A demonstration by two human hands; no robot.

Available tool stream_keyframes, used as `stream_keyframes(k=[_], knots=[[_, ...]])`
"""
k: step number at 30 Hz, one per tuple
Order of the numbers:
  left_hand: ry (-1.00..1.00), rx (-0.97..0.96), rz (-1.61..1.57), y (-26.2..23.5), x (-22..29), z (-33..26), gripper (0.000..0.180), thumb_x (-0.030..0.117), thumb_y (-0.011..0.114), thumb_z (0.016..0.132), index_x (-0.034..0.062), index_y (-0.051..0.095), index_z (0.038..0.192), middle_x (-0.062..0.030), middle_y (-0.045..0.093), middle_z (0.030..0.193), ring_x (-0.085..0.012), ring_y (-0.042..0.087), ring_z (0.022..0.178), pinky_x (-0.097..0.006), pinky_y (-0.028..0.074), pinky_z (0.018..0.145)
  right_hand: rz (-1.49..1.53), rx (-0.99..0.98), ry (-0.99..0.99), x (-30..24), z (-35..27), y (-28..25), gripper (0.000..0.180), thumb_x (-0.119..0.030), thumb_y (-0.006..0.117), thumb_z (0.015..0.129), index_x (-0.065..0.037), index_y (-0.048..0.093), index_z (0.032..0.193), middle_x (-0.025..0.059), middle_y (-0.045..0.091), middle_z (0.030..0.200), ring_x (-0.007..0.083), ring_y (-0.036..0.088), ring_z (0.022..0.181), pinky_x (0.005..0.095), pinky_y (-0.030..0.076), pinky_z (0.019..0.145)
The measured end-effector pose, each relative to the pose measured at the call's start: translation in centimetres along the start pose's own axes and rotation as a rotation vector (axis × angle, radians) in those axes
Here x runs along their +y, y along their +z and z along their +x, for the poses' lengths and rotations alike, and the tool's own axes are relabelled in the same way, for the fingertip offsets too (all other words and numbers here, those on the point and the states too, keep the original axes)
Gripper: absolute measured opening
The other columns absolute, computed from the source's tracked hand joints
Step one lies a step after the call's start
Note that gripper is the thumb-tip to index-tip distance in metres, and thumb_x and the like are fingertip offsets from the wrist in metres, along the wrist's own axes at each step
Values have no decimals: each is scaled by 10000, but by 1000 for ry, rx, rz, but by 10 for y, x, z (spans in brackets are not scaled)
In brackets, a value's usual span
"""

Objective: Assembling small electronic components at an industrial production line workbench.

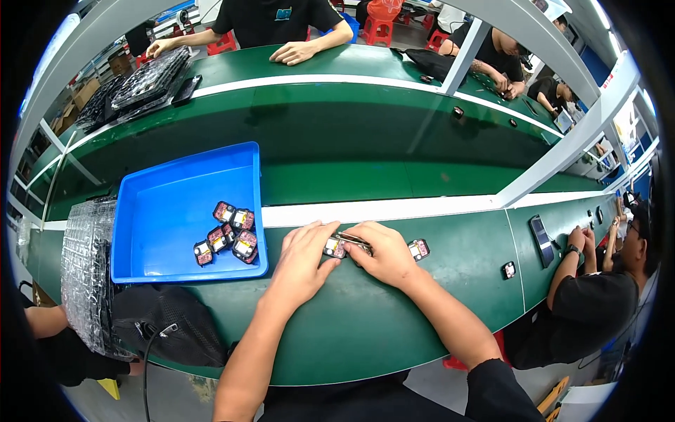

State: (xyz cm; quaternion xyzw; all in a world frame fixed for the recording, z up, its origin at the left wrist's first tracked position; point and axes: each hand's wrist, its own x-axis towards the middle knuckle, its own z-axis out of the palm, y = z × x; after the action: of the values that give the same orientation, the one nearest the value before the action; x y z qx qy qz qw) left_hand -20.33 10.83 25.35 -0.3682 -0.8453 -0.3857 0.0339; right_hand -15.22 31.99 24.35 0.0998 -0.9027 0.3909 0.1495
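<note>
My left hand [299, 264] is over the green bench, its thumb and forefinger closing on the side of a small black-edged electronic module [334, 247] with a reddish and pale inside. Against that module's right side, my right hand [385, 254] is closed, thumb and fingers bent around a thin, shiny, dark-edged piece [356, 241]. The fingers cover much of this piece, so I cannot tell its kind. Just right of my right hand lies another such module [418, 250]. A further one [508, 270] rests farther right on the bench.
Left of my hands, a blue tray [190, 275] holds several similar modules [235, 224]. Bubble-wrapped stacks [88, 267] and a black mesh bag [169, 327] with a cable are beside it. A white strip [380, 210] borders the conveyor belt [337, 179]. Co-workers sit opposite and right, near a phone-like device [541, 240].
</note>
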Motion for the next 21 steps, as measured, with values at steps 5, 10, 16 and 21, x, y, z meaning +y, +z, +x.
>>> stream_keyframes(k=[5,10,16,21], knots=[[-2,-60,-59,-5,-2,4,618,131,841,859,60,608,1427,-163,685,1338,-370,606,1277,-465,437,1116,-23,-72,28,-6,0,-4,279,-233,788,940,-68,724,1156,103,739,1091,302,742,905,389,603,789],[-26,-42,-228,-2,-4,4,592,114,811,902,45,583,1443,-183,683,1317,-363,643,1238,-455,496,1067,224,-84,73,-1,1,-9,300,-184,813,920,-39,733,1170,117,759,1105,271,761,943,360,616,782],[-129,-19,-572,0,-3,5,606,81,801,935,18,534,1476,-189,672,1288,-290,704,1128,-403,578,973,329,-41,23,2,-4,-6,243,-128,802,936,-14,743,1143,124,773,1058,225,770,898,335,618,750],[-351,61,-977,7,5,4,661,3,815,915,-23,499,1494,-162,664,1269,-189,716,1047,-330,607,919,401,-38,70,-3,-5,-7,221,-116,779,970,11,734,1145,132,785,1017,192,775,833,315,623,745]])
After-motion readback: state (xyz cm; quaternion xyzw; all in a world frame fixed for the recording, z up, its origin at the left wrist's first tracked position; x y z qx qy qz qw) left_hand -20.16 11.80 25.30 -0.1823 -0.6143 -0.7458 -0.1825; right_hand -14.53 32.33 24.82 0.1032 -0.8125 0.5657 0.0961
